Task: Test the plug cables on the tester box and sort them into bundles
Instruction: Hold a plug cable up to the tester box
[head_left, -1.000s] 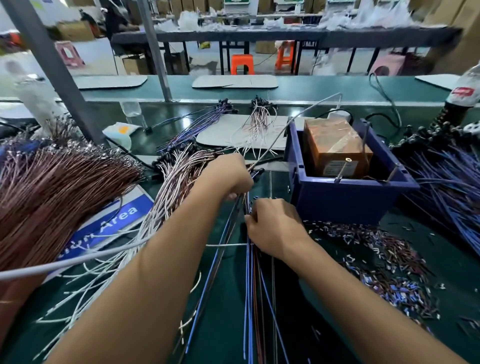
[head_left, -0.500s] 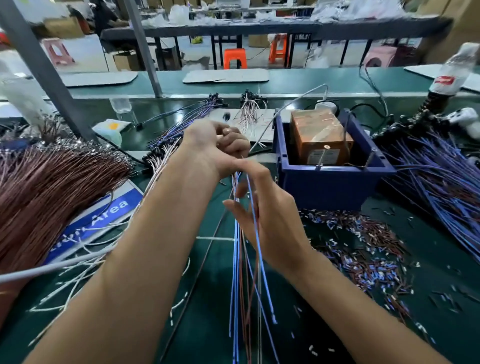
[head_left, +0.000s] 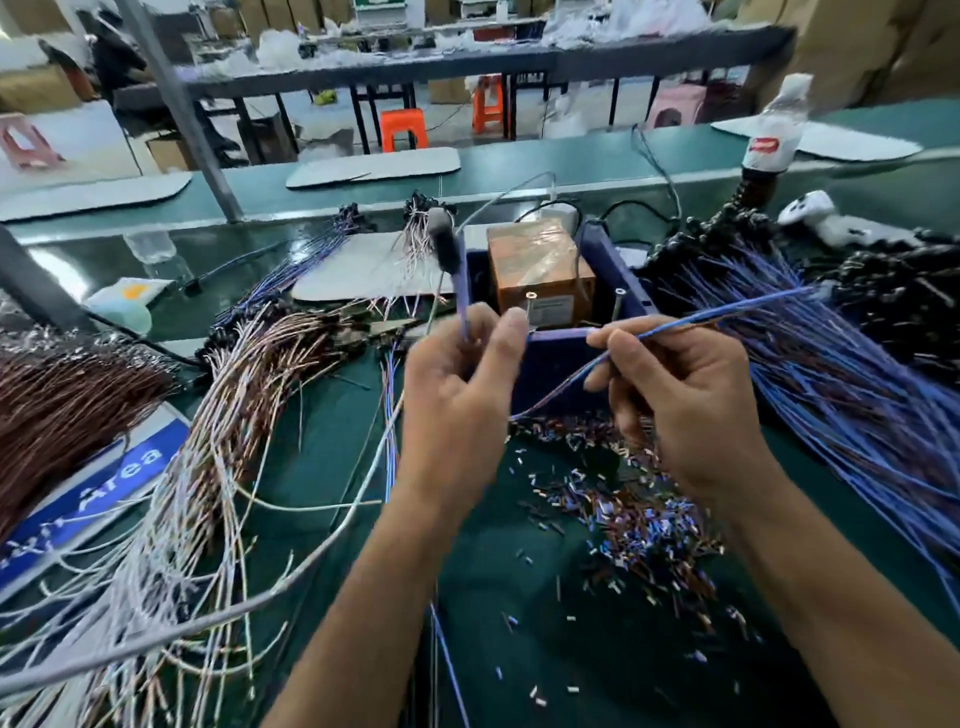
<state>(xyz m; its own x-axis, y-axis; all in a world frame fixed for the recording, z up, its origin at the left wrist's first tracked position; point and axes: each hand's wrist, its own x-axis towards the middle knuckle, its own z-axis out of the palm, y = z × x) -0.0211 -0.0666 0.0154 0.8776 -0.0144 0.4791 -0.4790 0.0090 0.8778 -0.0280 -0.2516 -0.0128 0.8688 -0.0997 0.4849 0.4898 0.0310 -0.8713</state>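
At the far left a thick bundle of brown cables (head_left: 67, 410) fans across the green bench (head_left: 322, 457), its near end cut off by the frame edge, and beside it lies a blue sign (head_left: 98, 493) on which only the word "Area" can be read; the rest is hidden or out of frame. Next come loose white and copper-toned cables (head_left: 218, 431) spilling toward the viewer, crossed by one grey cable (head_left: 291, 571). Near the middle, the left hand (head_left: 457, 395) is raised with fingers curled, thumb and forefinger pinching a thin blue plug cable (head_left: 461, 306) just under its black plug (head_left: 442, 244), which stands upright and is smeared by motion blur. That cable loops down and back up to the right hand (head_left: 675, 395), whose curled fingers pinch it as it runs off right toward the blue bundle. Behind the hands sits the tester box (head_left: 540, 265), a brownish block wrapped in clear tape inside a dark blue bin (head_left: 618, 280); a pale label on its front is too small to read. Below the right hand a scatter of tiny cut wire scraps (head_left: 628, 514) covers the bench. Further right, a large bundle of blue cables (head_left: 841, 374) with black plugs spreads out, partly cut off at the edge. Behind it stands a clear bottle (head_left: 774, 130) with a red label, its writing illegible.
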